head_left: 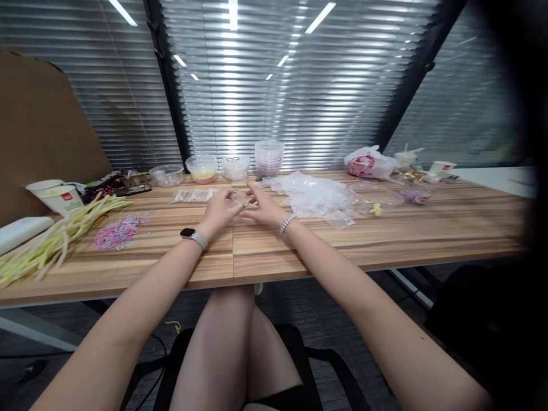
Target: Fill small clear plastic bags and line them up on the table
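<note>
- At the bottom of the frame the person's bare knees sit over a black chair seat, with both forearms stretching up toward the middle of the picture.
- The left hand, with a dark watch on its wrist, and the right hand, with a white bead bracelet, meet just above the centre of the frame over the wooden table.
- Their fingertips pinch a small clear plastic piece between them; both grips are narrow and closed on it, though what the piece is stays too small to tell.
- At the left edge lies a bundle of pale yellow stems, and just right of it a scatter of pink and purple bits.
- Right of the hands, a heap of clear plastic bags spreads out, with a small yellow object beyond it.
- Just behind the hands lies a flat clear packet.
- Farther back, left of centre, stands a row of clear tubs, and a stack of them near the middle.
- In the upper left stand white paper cups before a brown cardboard sheet.
- In the upper right a red and white bag rests near the window blinds.
</note>
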Available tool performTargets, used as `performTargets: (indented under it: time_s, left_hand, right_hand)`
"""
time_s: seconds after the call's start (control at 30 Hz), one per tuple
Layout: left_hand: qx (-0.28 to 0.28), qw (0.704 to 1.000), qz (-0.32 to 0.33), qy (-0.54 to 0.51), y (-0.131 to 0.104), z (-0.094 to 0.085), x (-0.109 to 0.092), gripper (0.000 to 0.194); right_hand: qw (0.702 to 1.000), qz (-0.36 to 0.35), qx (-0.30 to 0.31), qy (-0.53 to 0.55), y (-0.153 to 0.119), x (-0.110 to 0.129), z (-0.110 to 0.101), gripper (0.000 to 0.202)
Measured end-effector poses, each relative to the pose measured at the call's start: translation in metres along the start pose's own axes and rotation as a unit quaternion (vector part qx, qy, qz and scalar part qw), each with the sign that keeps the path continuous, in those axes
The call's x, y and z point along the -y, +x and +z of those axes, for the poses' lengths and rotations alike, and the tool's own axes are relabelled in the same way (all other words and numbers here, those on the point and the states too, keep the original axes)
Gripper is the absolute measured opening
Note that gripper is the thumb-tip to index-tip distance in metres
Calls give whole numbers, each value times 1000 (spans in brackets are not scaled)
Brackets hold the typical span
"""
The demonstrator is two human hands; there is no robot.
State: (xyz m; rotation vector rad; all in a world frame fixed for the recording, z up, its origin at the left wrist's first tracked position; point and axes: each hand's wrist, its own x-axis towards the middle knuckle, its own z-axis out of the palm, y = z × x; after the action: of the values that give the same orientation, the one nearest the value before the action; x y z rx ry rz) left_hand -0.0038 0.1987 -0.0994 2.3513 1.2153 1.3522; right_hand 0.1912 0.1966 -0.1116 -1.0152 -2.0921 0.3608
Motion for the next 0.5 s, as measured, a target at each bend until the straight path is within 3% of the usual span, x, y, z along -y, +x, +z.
performTargets:
  time_s: [0.17, 0.23, 0.3, 0.4, 0.5]
  left_hand:
    - [29, 997, 38, 56, 1, 1, 18, 58]
    - [34, 997, 34, 62, 1, 0, 23, 60]
    - [36, 996, 34, 68, 2, 0, 24, 61]
    - [45, 994, 53, 80, 1, 1, 24, 62]
    - [67, 990, 70, 98, 1, 3, 22, 61]
  right_hand:
    - [990, -22, -12, -140, 3, -14, -17, 87]
    - [989, -33, -48, -138, 6, -17, -34, 78]
    - [988, -21, -131, -75, 7, -21, -58, 77]
    - [955, 75, -287, 25, 1, -36, -106, 75]
    - [929, 159, -334, -25, -16, -62, -162, 61]
